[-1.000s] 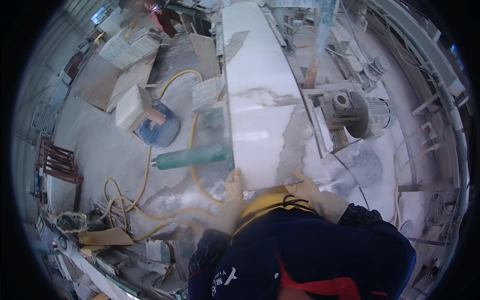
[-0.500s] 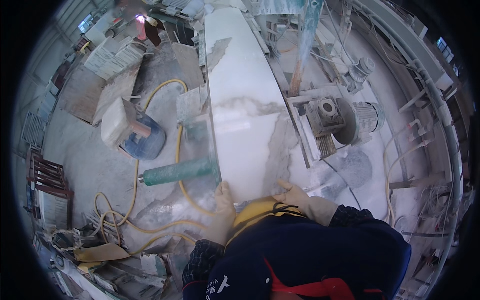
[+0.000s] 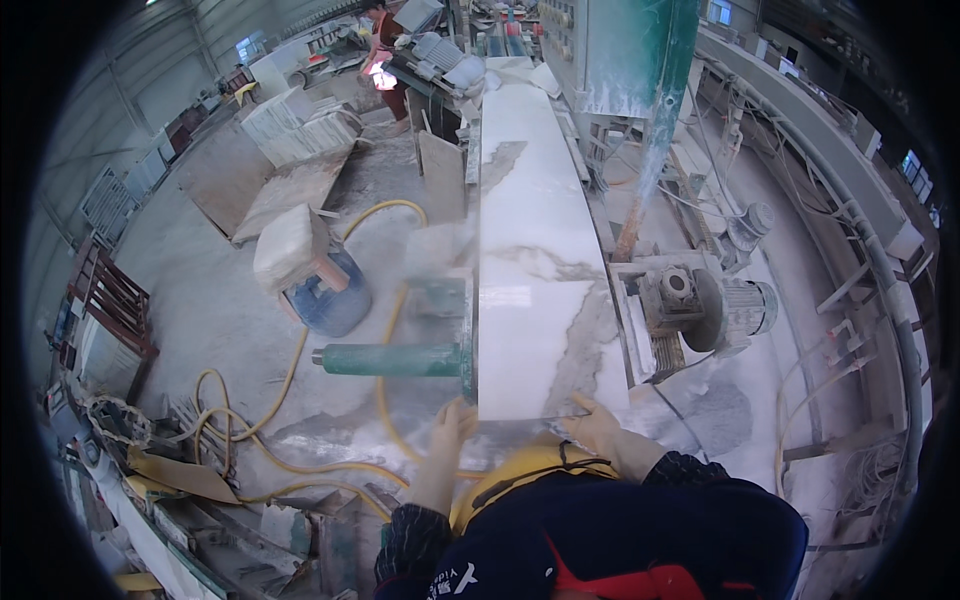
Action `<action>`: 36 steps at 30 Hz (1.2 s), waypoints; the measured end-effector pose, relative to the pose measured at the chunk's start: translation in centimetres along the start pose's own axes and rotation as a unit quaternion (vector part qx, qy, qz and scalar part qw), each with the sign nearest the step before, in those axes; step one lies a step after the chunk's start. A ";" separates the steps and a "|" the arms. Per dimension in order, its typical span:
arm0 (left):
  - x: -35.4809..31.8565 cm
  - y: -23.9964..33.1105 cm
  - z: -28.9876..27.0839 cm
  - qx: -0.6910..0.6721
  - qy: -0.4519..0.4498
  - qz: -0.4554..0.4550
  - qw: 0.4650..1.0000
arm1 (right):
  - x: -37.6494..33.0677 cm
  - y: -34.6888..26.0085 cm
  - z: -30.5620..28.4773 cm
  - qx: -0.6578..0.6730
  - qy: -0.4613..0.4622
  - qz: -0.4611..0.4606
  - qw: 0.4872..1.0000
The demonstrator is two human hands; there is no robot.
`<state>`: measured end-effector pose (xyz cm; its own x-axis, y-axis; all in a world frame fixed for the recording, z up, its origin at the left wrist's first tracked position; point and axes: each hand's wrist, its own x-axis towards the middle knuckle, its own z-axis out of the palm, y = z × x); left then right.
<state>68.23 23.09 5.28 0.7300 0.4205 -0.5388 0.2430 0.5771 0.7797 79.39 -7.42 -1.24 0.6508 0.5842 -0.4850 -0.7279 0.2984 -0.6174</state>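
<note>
Long white grey-veined slab: lying flat
Left hand: by slab's near-left corner, grip unclear
Right hand: at slab's near edge, grip unclear
Green cylinder: left of slab

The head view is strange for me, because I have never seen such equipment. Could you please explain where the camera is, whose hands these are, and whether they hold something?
There is no robot here. The camera is worn on the head and looks down; its fisheye lens bends straight edges. The left hand and right hand are the wearer's own. Both are at the near end of a white slab with grey-brown veining; whether either grips it firmly is unclear. A green cylinder sticks out on the left, and a grey motor sits on the right.
</note>
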 end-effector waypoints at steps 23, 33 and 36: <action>-41.6 -11.2 -22.1 -0.099 0.643 0.147 0.745 | -5.6 -7.3 7.5 0.130 0.095 0.128 0.979; -45.4 -8.0 -24.2 -0.190 0.658 0.228 0.692 | -3.9 -4.7 9.5 0.215 0.172 0.034 0.961; -46.8 -8.5 -24.3 -0.105 0.645 0.289 0.700 | -3.6 -4.7 10.4 0.219 0.198 0.006 0.956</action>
<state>16.43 15.51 16.10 -0.5483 0.8305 -0.0983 -0.0527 0.0830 0.9952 78.24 -3.07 9.83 0.6095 0.2843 -0.7401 -0.7002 0.6309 -0.3343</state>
